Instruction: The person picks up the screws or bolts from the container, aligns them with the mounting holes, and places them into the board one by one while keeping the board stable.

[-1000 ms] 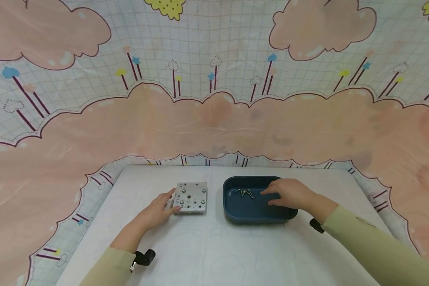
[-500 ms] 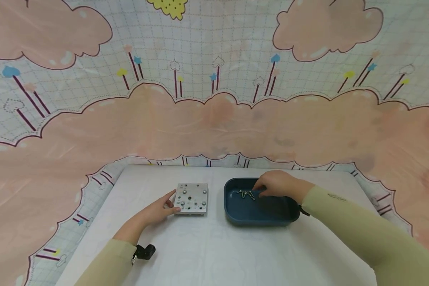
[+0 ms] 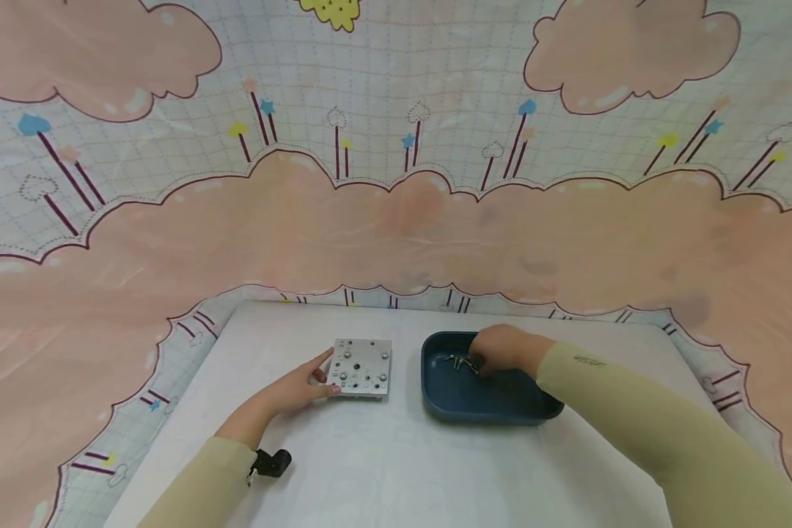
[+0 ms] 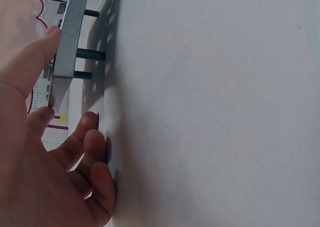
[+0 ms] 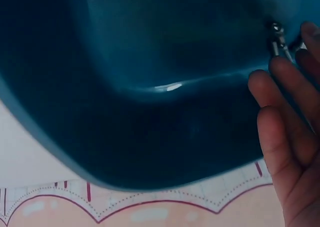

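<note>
A square metal plate [image 3: 372, 367] with holes and bolt heads lies on the table; in the left wrist view, threaded bolts [image 4: 91, 54] stick out beneath it. My left hand [image 3: 293, 390] touches its near-left corner with the thumb and its left side with the index finger, both nearly straight. The other fingers of that hand curl loosely beside the plate. My right hand [image 3: 504, 348] reaches into a dark blue tray [image 3: 482, 411], fingers bent down at several small screws [image 3: 458, 361]. Screws show beside those fingertips in the right wrist view; whether one is pinched I cannot tell.
Plate and tray stand side by side on the white table [image 3: 383, 469], a narrow gap between them. The tray's raised rim surrounds my right hand. Behind the table hangs a patterned cloth [image 3: 396, 235]. A black wrist camera [image 3: 272, 463] sits at my left cuff.
My right hand has moved left and lower in the tray, over to the screws, and its fingers have bent downward. The left hand stays at the plate. The head view has shifted slightly.
</note>
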Tool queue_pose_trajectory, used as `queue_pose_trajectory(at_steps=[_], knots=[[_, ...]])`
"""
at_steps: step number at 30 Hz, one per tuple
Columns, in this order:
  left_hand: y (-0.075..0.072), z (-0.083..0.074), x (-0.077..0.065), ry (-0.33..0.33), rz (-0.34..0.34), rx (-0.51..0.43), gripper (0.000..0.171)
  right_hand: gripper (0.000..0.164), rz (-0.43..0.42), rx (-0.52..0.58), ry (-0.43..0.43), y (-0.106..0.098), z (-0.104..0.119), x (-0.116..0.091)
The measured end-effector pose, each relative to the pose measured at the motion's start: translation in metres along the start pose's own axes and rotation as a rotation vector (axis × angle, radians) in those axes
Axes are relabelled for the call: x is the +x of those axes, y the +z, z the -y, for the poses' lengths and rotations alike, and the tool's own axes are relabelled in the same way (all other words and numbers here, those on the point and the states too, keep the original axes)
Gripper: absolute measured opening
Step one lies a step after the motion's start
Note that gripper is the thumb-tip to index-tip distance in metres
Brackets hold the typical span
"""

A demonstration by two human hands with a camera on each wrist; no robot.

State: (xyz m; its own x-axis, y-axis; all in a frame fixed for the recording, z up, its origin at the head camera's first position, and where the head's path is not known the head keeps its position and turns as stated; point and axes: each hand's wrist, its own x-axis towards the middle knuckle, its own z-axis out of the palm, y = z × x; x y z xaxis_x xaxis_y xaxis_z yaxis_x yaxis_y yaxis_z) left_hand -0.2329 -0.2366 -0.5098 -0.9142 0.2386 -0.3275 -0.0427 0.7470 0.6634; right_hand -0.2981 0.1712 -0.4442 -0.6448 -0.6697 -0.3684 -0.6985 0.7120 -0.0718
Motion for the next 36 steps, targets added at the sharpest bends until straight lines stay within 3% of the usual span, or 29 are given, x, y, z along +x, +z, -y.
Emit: queue_pose_trajectory(at_steps=[7, 18, 24, 29, 36], knots=[[0.0, -0.001, -0.001, 0.003, -0.014, 0.01, 0.096, 0.006, 0.019, -0.027, -0.017, 0.009, -0.001, 0.01], [0.001, -0.002, -0.002, 0.002, -0.03, 0.004, 0.094, 0.015, -0.052, -0.047, -0.103, 0.016, -0.002, 0.015], [0.002, -0.002, -0.001, -0.005, -0.035, -0.001, 0.095, 0.008, -0.079, -0.071, -0.161, 0.018, -0.004, 0.018], [0.003, -0.001, 0.0, -0.006, -0.045, -0.007, 0.096, 0.017, -0.108, -0.091, -0.202, 0.02, -0.006, 0.02], [0.003, 0.0, 0.0, -0.013, -0.042, -0.022, 0.097, 0.008, -0.117, -0.113, -0.234, 0.022, -0.005, 0.023]])
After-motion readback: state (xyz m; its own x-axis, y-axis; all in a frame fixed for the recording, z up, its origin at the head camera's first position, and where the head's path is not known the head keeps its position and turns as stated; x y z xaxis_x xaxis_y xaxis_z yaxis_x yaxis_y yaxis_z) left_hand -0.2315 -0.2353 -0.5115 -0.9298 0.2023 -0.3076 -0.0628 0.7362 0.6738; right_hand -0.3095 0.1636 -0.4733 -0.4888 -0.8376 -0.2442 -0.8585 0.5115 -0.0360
